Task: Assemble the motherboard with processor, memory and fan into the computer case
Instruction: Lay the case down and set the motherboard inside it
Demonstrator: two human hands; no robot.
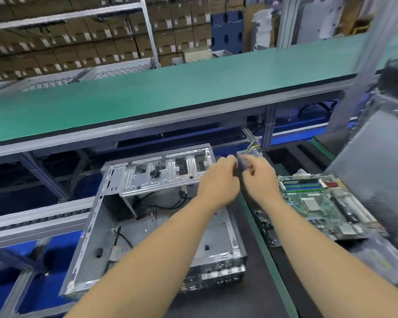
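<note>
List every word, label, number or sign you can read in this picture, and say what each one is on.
No text can be read.
Cardboard boxes on the shelves: pale labels, too blurred.
Motherboard: markings too small and blurred.
Computer case: a small sticker on its left wall, unreadable.
Green bench top: no writing visible.

Both hands' fingertips (251, 167) motion-blurred, grip unclear, grey panel (377, 161) cut off at right edge
</note>
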